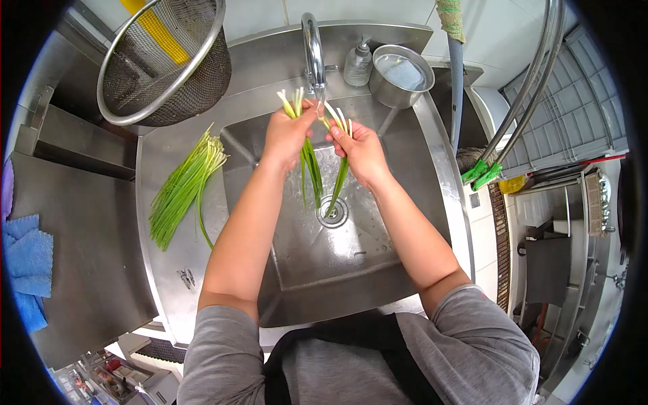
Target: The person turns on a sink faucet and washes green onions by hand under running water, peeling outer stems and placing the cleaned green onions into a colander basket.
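My left hand [288, 137] is closed around a few green onions [311, 172], white ends up and green leaves hanging into the sink [418, 223]. Close beside it, my right hand [362, 154] grips a second small bunch of green onions [339, 181], also with the white ends upward. Both hands are just below the spout of the faucet [312, 50], where water appears to run between them. On the steel ledge left of the basin lies a larger bundle of green onions [181, 189], one long leaf trailing toward my left forearm.
A mesh strainer basket [219, 74] stands at the back left. Behind the basin are a pump bottle [358, 64] and a metal pot [395, 96] with a pale item inside. Blue cloths [30, 260] lie at far left. Hoses [456, 88] hang at the right.
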Motion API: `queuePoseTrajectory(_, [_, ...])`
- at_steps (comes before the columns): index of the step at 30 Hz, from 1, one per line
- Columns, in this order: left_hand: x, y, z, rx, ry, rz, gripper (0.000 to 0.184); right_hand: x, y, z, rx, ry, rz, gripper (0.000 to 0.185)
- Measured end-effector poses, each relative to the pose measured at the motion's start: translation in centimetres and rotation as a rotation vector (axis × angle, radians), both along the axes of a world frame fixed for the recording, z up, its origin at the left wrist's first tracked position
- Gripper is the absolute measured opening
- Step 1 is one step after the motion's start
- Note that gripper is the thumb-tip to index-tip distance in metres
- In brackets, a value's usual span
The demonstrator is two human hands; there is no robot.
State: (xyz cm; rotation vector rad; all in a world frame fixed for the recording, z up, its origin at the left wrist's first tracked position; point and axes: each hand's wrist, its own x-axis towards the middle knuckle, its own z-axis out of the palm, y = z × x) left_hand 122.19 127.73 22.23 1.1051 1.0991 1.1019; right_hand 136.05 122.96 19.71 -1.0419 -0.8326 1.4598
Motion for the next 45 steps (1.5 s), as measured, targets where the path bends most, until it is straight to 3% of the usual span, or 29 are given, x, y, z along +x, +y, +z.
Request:
queuePoseTrajectory(5, [-1.8,1.5,0.5,0.015,-0.071,0.122,0.02,1.0,-0.6,-0.4,-0.024,0.002,-0.024,0.015])
queuePoseTrajectory(7, [-2.5,1.0,1.2,0.047,0.466,-0.065,0.025,0.9,-0.6,-0.3,-0.034,0.048,-0.055,0.016])
queuePoseTrajectory(9, [-2.6,1.1,-0.7,-0.038,0.543,-0.158,0.025,0.8,-0.5,0.3,-0.062,0.117,-0.067,0.014])
queuePoseTrajectory(11, [-2.3,0.4,-1.8,0.124,0.542,-0.139,0.023,0.6,-0.1,0.3,-0.065,0.162,-0.063,0.012])
queuePoseTrajectory(15, [-0.4,-1.5,1.4,-0.026,0.204,-0.073,0.018,-0.1,0.5,0.7,-0.107,0.146,-0.089,0.01])
queuePoseTrajectory(21, [0.3,-1.3,0.9,0.033,0.111,-0.044,0.017,-0.5,1.1,0.4,-0.064,0.146,-0.081,0.011])
queuePoseTrajectory(28, [-0.1,-0.5,1.3,-0.011,0.18,-0.031,0.019,-0.3,1.0,0.1,-0.071,0.21,-0.081,0.011])
queuePoseTrajectory(31, [-0.4,-0.1,2.4,0.019,0.06,0.018,0.022,0.5,0.8,-0.4,-0.111,0.16,-0.103,0.011])
queuePoseTrajectory(33, [0.0,-0.4,2.7,0.033,-0.083,-0.083,0.026,0.5,0.8,-1.0,-0.08,0.102,-0.079,0.013])
queuePoseTrajectory(34, [0.0,-0.3,2.4,0.081,0.05,-0.176,0.027,0.3,1.0,-1.3,-0.079,0.102,-0.074,0.013])
queuePoseTrajectory(36, [0.5,0.0,1.2,0.109,0.078,-0.196,0.025,-0.2,1.2,-1.1,-0.044,0.249,-0.015,0.016])
queuePoseTrajectory(39, [0.8,-0.5,1.8,0.17,0.185,-0.181,0.021,-0.6,1.3,0.3,-0.018,0.236,0.076,0.018])
queuePoseTrajectory(41, [1.0,-0.9,2.4,0.128,0.021,-0.103,0.018,-0.7,1.5,0.5,0.001,0.247,0.091,0.018])
queuePoseTrajectory(43, [0.6,-0.8,1.9,0.071,0.014,-0.165,0.018,-0.7,1.5,0.9,0.087,0.084,0.175,0.019])
queuePoseTrajectory(45, [0.5,-0.7,1.3,0.047,-0.054,-0.129,0.019,-0.5,1.4,0.9,0.087,0.106,0.194,0.02])
